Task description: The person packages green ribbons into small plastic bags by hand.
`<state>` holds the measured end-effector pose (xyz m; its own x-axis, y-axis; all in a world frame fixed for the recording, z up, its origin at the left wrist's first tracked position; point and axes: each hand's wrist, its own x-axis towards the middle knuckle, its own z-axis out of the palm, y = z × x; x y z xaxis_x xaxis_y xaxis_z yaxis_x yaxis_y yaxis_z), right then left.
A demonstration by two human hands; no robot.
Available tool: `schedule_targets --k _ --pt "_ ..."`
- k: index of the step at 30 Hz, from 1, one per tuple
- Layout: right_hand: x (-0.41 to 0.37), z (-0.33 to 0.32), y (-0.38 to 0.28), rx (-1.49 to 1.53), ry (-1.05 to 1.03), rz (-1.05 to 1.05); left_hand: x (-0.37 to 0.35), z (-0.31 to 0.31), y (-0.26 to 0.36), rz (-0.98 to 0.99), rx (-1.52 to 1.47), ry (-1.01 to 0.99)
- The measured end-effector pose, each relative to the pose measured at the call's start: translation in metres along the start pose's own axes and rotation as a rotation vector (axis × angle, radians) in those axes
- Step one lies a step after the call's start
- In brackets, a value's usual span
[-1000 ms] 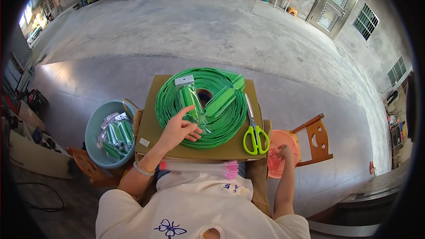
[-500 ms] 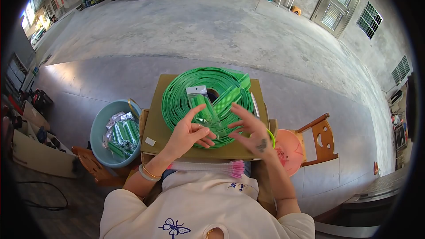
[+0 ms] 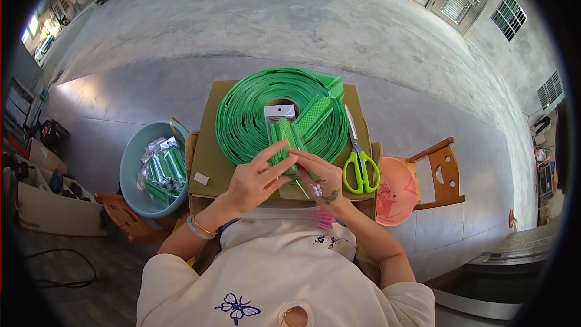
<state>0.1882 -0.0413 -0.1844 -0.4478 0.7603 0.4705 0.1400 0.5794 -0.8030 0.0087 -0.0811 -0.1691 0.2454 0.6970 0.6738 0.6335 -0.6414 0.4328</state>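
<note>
Between my hands is a clear plastic packet [image 3: 283, 133] with a folded green mesh strip inside and a silvery top with a hang hole. My left hand [image 3: 257, 178] grips its left side with fingers closed on it. From the other side, my right hand [image 3: 324, 178] pinches the packet's lower part, and the fingertips of both hands nearly meet. Behind the packet lies a large coil of green mesh ribbon [image 3: 239, 118], its loose end [image 3: 315, 118] crossing the coil. Scissors with lime-green handles [image 3: 361, 172] rest to the right of my right hand.
A brown cardboard box [image 3: 203, 151] supports the coil. At left, a blue basin [image 3: 134, 197] holds several filled packets [image 3: 166, 172]. A pink basin [image 3: 399, 206] stands at right on a wooden chair [image 3: 445, 175]. Clear strips with pink ends [image 3: 324, 221] lie near my lap.
My right hand has moved in from the right, its fingers closing onto the packet beside my left hand. The scissors, mostly hidden before, now show fully. The whole view has tilted down.
</note>
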Motion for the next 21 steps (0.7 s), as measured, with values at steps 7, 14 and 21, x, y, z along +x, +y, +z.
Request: schedule_targets --k 7,14,21 --pt "-0.014 0.011 0.004 -0.021 0.171 -0.071 -0.006 0.015 -0.008 0.178 -0.008 0.121" --pt "-0.018 0.003 0.011 -0.015 0.151 -0.200 -0.018 0.019 -0.005 0.047 -0.130 0.132" --pt "-0.028 0.003 0.014 0.238 0.110 0.049 -0.039 0.023 -0.009 -0.218 -0.384 0.090"
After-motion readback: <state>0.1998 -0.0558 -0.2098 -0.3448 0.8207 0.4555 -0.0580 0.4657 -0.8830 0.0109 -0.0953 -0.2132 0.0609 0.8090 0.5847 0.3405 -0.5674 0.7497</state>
